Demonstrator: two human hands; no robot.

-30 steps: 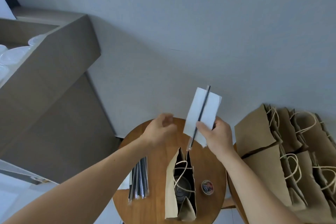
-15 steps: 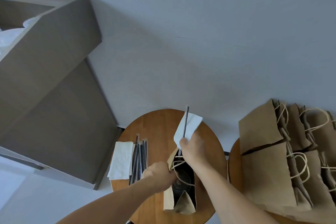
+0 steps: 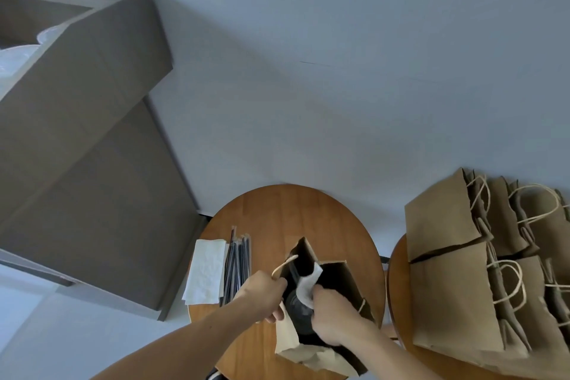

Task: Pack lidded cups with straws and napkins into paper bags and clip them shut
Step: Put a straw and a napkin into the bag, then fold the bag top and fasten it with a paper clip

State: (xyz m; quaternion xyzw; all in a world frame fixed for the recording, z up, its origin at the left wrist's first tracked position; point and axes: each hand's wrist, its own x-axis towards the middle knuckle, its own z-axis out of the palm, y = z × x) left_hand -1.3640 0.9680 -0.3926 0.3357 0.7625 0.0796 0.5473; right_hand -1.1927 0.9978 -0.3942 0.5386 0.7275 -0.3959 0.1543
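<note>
A brown paper bag [image 3: 334,270] stands open on the round wooden table [image 3: 287,216]. A dark lidded cup [image 3: 296,310] sits inside it. My left hand [image 3: 262,293] grips the bag's left edge by its twine handle and holds the mouth open. My right hand [image 3: 336,315] is inside the bag's mouth and holds a white napkin [image 3: 308,285] beside the cup. The straw that went in with the napkin is hidden from view.
A stack of white napkins [image 3: 206,271] and a bundle of wrapped dark straws [image 3: 237,265] lie on the table's left side. Several brown handled bags [image 3: 481,271] stand on a second table at the right. A dark cabinet [image 3: 86,163] rises at the left.
My right hand has lowered the napkin and straw from above the table into the bag. My left hand came down and took hold of the bag's left edge, pulling it open.
</note>
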